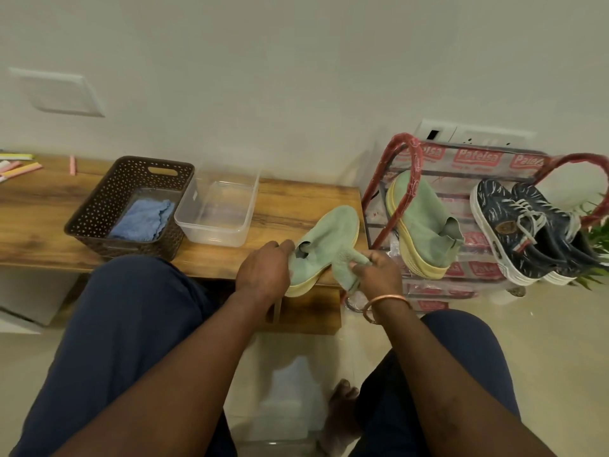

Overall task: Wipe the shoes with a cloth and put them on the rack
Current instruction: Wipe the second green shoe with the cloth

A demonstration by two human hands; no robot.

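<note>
A pale green knit shoe with a yellow sole lies at the right end of the wooden table. My left hand grips its heel end. My right hand pinches a green cloth against the shoe's side. The matching green shoe leans on the red wire rack to the right. A pair of dark blue patterned sneakers also sits on the rack.
A brown perforated basket holding a blue cloth stands on the table, beside a clear plastic tub. Pink and yellow sticks lie at the table's far left. My knees flank the table edge; a bare foot rests on the floor.
</note>
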